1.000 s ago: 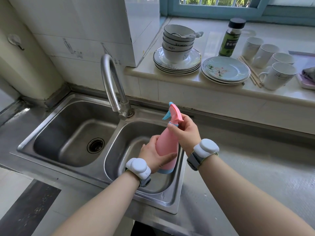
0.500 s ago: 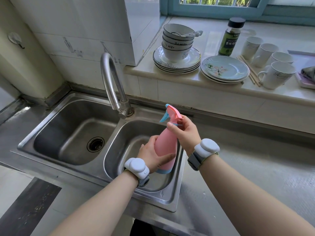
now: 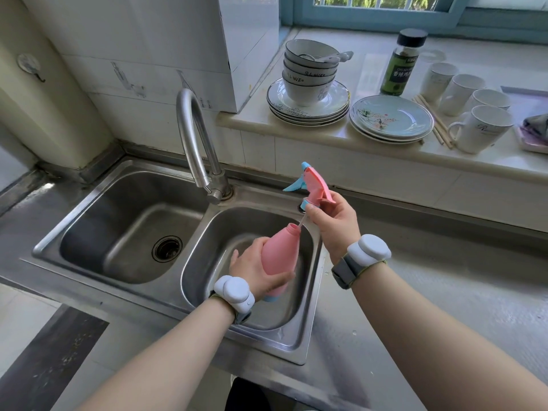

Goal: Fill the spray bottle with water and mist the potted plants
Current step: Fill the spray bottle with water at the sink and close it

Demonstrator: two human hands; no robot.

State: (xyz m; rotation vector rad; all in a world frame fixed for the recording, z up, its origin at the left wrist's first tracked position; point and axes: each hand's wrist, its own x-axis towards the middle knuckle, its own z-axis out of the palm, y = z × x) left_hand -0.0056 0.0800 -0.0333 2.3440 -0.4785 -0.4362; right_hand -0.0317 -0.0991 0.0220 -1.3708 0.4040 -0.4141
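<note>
My left hand (image 3: pixel 257 271) grips the body of a pink spray bottle (image 3: pixel 281 254) over the right basin of a steel double sink (image 3: pixel 299 348). The bottle's neck is open at the top. My right hand (image 3: pixel 335 223) holds the pink spray head (image 3: pixel 314 186) with its blue trigger, lifted just above and to the right of the neck. A thin clear dip tube (image 3: pixel 301 223) still runs from the head down into the bottle's mouth. The curved steel tap (image 3: pixel 192 143) stands behind, its spout over the left basin. No water runs. No potted plants are in view.
On the window ledge sit stacked bowls on plates (image 3: pixel 308 84), a second plate stack (image 3: pixel 391 118), a green-labelled jar (image 3: pixel 401 66), chopsticks (image 3: pixel 436 126) and several white mugs (image 3: pixel 480 129). A steel counter (image 3: pixel 430 307) extends to the right of the sink. The left basin has a drain (image 3: pixel 167 248).
The spray head has come off the bottle: my right hand has lifted it up and to the right, drawing the dip tube partly out. My left hand has kept the bottle steady.
</note>
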